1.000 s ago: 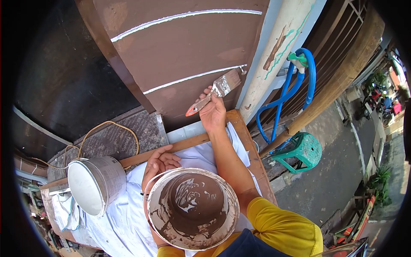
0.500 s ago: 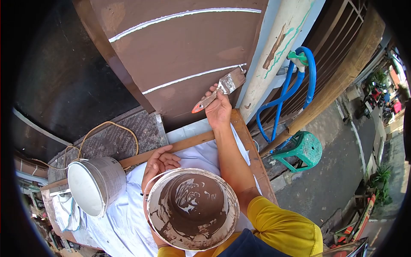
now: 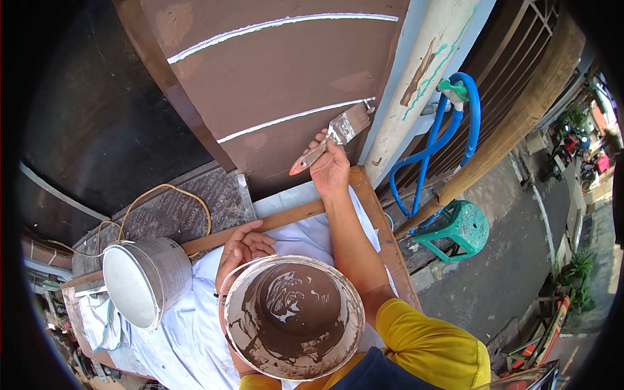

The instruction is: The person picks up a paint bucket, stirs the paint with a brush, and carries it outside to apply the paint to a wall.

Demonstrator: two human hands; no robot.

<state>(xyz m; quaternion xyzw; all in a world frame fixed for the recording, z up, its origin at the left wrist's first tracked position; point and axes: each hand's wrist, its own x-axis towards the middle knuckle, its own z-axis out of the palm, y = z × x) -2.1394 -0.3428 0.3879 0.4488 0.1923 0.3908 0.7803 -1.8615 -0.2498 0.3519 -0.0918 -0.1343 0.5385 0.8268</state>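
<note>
My right hand [image 3: 330,170] grips a paintbrush [image 3: 312,158] with an orange-tipped handle. Its bristles touch the brown wall panel [image 3: 286,71], near the right end of the lower white line. My left hand [image 3: 246,247] is beside the rim of a paint bucket [image 3: 231,292], palm up with fingers loosely bent and nothing visible in them. The bucket's wire handle crosses by my left wrist, and the bucket covers most of that forearm. Brown paint [image 3: 305,296] fills the bucket's bottom, with smears up its inner wall.
A second bucket [image 3: 172,273] lies tipped on the white cloth [image 3: 188,351] at left. A wooden strip [image 3: 292,216] edges the cloth. To the right are a pale pipe [image 3: 413,84], a blue hose [image 3: 473,117], a bamboo pole [image 3: 513,127] and a green stool [image 3: 471,224].
The paintbrush and my right hand have shifted very slightly left, and the bristles look a little straighter. My left hand and the bucket stay in place.
</note>
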